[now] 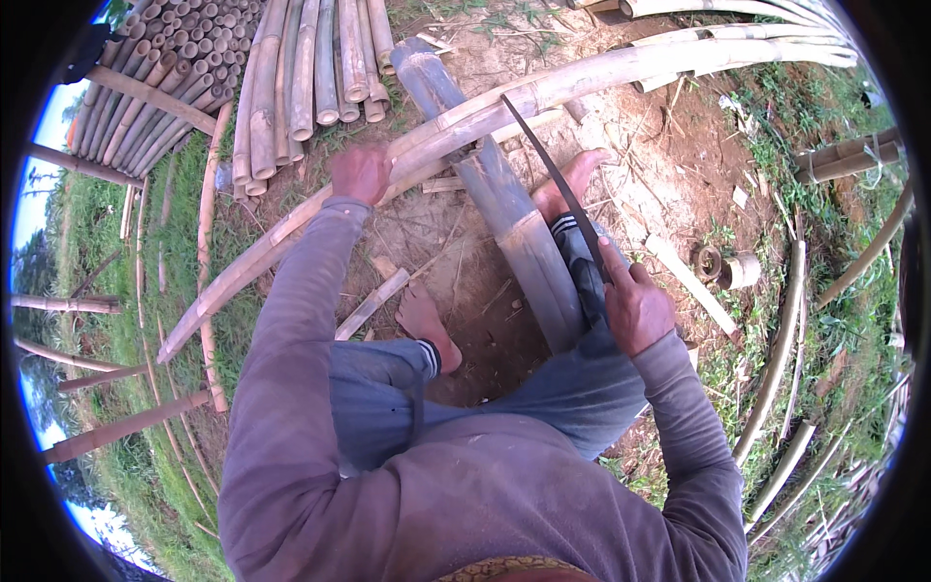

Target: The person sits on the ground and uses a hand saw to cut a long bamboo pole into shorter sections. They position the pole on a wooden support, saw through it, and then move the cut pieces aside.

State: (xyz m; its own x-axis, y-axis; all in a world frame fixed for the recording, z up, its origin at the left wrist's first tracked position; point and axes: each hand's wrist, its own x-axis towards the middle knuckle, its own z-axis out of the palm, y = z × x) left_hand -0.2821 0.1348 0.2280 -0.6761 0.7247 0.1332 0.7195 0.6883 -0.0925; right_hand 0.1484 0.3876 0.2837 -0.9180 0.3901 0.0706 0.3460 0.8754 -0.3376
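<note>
A long pale bamboo pole (276,238) runs from the lower left to the upper right, lying across a thick grey bamboo beam (519,218). My left hand (361,175), slightly blurred, is closed around the pole left of the beam. In my right hand (640,308) is the grip of a saw (572,200) with a long dark tapering blade; its teeth cannot be made out. The blade's tip reaches the pole just right of the beam. My fist hides most of the grip. The beam slopes down between my legs, my feet bare on either side.
Bamboo poles (305,73) lie stacked at the back left, near a larger pile of cut ends (199,39). An offcut (373,303) rests by my left foot. More poles (776,349) and a short bamboo ring (742,271) lie on the right.
</note>
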